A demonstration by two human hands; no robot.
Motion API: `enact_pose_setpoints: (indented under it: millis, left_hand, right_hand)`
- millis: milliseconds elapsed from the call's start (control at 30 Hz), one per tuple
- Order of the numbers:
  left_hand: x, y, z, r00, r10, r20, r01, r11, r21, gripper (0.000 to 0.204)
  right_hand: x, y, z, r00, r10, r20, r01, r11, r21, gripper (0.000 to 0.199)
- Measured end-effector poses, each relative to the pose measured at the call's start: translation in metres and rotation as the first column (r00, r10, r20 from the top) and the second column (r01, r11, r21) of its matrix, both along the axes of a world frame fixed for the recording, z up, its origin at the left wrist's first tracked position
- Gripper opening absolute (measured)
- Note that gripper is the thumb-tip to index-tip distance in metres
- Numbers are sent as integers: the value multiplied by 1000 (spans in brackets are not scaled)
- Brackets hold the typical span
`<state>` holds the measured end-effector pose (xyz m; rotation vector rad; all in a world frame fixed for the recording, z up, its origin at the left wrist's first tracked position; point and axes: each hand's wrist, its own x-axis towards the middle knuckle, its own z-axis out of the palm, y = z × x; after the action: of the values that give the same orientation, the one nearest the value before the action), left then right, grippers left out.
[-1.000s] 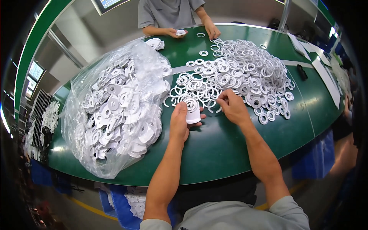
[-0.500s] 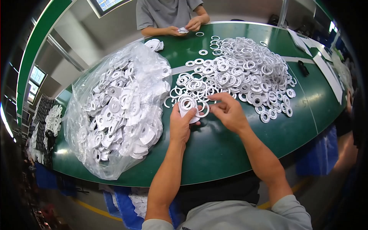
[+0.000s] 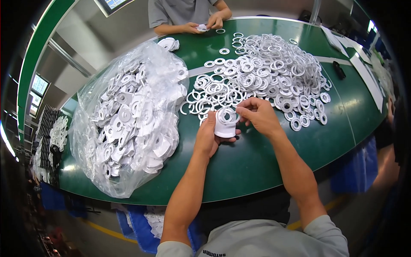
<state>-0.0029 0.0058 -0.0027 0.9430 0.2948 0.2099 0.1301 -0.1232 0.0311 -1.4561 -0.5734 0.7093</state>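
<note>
A flat white plastic part (image 3: 225,130) with a round opening lies in my left hand (image 3: 208,139), whose fingers wrap beneath it and thumb rests along its left side. Over the upper end of the part is a white ring (image 3: 219,116). The thumb and forefinger of my right hand (image 3: 260,116) pinch at the right edge of this ring; the exact contact is too small to make out. Just beyond my hands spreads a heap of loose white rings (image 3: 274,77). To the left, a clear plastic bag (image 3: 85,141) is full of similar white parts (image 3: 125,115).
Across the green table (image 3: 239,171) a co-worker's hands (image 3: 205,25) handle a white part, with a few parts (image 3: 168,43) near them. A small black object (image 3: 338,70) and white sheets (image 3: 367,83) lie right. Blue bins (image 3: 143,229) stand below the near edge.
My right hand has moved left against the part, bringing the ring from beside it to over its upper end. My left hand has turned the part and shifted slightly right.
</note>
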Motion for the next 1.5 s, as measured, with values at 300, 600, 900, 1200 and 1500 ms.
enact_pose_setpoints:
  millis: [300,600,900,1200,1500]
  left_hand:
    - [1,-4,2,999,-34,-32,35,999,24,66]
    - [0,-2,-4,1000,-21,-16,22,996,92,38]
    - [0,-3,0,1000,-27,-3,28,997,77,37]
    - [0,-2,-5,1000,-23,19,21,996,83,35]
    - [1,-7,-4,995,94,-16,-87,969,230,43]
  right_hand:
    - [-2,4,-7,992,9,128,9,990,-140,21]
    - [-11,9,-15,953,-36,302,83,986,-145,21]
    - [-11,9,-12,977,-90,193,118,983,-140,21]
    - [-14,9,-14,964,-86,252,125,982,-142,25]
    - [-14,8,-25,972,175,160,-130,958,-254,35]
